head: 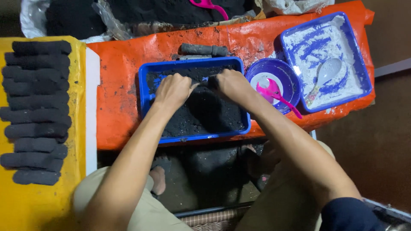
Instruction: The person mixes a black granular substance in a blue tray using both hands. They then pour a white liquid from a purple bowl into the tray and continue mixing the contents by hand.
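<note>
1. I see both hands meeting over the blue tray [147,92]: the left hand [173,90] and right hand [231,83] are closed from either end on a short black roll [206,81], fingers pressed together around it. How tight, I cannot tell.
2. The roll sits just above the black powder [205,113] filling the tray. I judge it light, soft and crumbly, packed damp powder, so I would hold it along its length, not by the tips.
3. A finished dark roll [203,50] lies on the orange sheet [115,68] behind the tray.
4. Many rolls [36,111] lie stacked on the yellow mat [38,205], well apart.
5. Right of the tray: a bowl [257,75] with a pink scoop [274,94], then a second tray [361,64] of white powder with a spoon [327,70].
</note>
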